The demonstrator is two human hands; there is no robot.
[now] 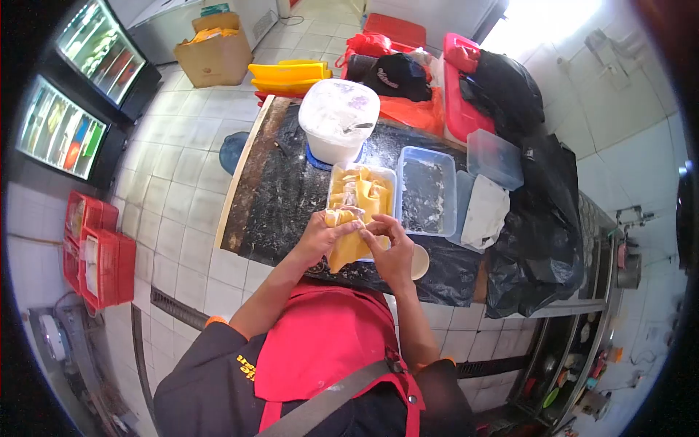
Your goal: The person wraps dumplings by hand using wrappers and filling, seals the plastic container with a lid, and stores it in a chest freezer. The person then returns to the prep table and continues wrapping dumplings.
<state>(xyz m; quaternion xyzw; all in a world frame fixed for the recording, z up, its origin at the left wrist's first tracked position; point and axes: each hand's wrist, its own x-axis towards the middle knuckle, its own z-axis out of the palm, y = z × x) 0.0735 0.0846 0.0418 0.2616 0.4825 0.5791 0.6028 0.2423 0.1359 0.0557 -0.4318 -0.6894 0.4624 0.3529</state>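
Both hands meet over the near end of a white-rimmed tray [398,191] that holds yellow dough-like sheets [373,191]. My left hand [325,234] pinches the upper edge of a yellow sheet [348,250], which hangs down below the fingers. From the other side my right hand [388,246] has its fingertips pressed on the same edge, touching the left fingertips. Beside the right wrist is a small round pale bowl [419,262], partly hidden by the hand. Right of the tray lies a clear container [428,191] with whitish residue inside.
A white lidded tub [338,116] stands behind the tray on the black-covered table [280,197]. At the right are a clear box [495,159], a white packet [486,213] and black plastic [539,233]. Red crates [102,255] stand on the floor at left.
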